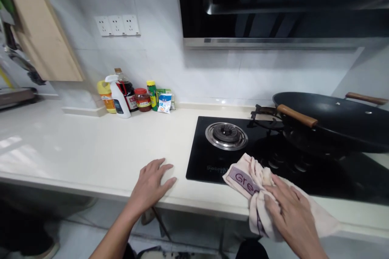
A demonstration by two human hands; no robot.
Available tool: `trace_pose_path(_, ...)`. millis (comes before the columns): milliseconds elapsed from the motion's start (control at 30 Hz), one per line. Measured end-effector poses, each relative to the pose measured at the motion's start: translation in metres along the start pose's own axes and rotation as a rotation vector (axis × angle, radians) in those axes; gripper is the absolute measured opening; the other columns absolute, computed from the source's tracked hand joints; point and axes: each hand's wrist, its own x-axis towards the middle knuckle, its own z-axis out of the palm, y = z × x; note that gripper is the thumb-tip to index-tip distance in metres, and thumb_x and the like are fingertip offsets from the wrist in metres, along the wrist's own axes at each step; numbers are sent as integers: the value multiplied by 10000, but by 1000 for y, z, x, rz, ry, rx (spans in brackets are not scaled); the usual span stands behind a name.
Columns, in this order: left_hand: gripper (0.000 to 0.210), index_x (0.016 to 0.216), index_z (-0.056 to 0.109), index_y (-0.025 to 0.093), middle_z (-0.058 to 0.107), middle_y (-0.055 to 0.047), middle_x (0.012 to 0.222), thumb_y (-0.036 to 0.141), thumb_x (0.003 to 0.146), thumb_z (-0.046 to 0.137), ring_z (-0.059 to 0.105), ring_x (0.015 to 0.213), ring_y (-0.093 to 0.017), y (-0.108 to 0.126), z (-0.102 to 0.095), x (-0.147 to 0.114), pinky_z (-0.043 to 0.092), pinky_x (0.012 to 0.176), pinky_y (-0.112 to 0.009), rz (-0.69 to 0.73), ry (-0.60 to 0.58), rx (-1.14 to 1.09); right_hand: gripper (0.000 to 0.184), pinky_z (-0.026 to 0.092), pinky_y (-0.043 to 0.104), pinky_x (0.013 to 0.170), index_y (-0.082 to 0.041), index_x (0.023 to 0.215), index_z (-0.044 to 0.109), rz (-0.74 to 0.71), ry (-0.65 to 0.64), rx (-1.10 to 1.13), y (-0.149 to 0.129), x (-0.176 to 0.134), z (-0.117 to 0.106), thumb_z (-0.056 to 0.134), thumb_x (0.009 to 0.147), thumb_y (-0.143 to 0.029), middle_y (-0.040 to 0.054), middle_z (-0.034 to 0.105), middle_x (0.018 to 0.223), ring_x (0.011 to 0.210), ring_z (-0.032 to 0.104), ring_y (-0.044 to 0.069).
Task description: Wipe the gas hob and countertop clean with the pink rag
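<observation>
My right hand (290,210) presses a pale pink cloth (247,176) with purple lettering onto the front edge of a black glass gas hob (200,158). The cloth hangs partly over the counter's front edge. My left hand (152,184) lies flat, fingers apart, on the white countertop (91,149) just left of the hob and holds nothing. A round metal burner (226,134) sits behind the cloth.
A large black wok (337,119) with wooden handles rests on the hob's right burner. Bottles, a spray bottle (118,97), a jar and packets stand against the tiled wall. A wooden cutting board (42,32) hangs at the left. A range hood (273,4) hangs overhead.
</observation>
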Motion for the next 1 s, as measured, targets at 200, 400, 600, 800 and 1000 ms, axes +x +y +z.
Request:
trace_pose_path(200,399,1283,696,265,636,-130,1421,500,978,593,523,1386,-335,9,-4,0,420,1135,-555,23,-12,30,466,431,530,1091,-240,1150,758,123,26,25,-16,6,-3,356,1043,-448,116,660,1441,1334,604,313)
trace_pose_path(400,422,1304,687,263,634,-147,1437,520,1007,531,522,1381,-337,8,-6,2,375,1150,-569,109,-39,40,437,388,482,1161,-238,1273,719,223,-39,86,-22,12,-9,392,1017,-376,92,671,1427,1356,573,295)
trace_pose_path(600,433,1296,701,240,631,-172,1442,508,1033,487,509,1407,-337,8,-5,3,352,1153,-577,125,-47,-2,492,396,475,1148,-239,1421,654,235,-86,-1,-28,20,-15,369,1050,-393,85,404,1686,1454,484,307)
trace_pose_path(800,390,1244,726,231,651,-166,1422,473,1036,502,543,1369,-330,7,-1,0,371,1132,-555,87,28,-43,471,393,444,1147,-259,1396,665,204,-58,-34,-37,16,-9,346,1062,-349,32,572,1568,1439,514,240)
trace_pose_path(1000,351,1184,734,231,689,-153,1363,426,1047,477,579,1324,-311,11,1,-3,391,1110,-538,59,178,-52,431,345,515,1140,-235,1268,721,179,41,-2,-99,22,6,367,1049,-347,81,640,1491,1368,565,275)
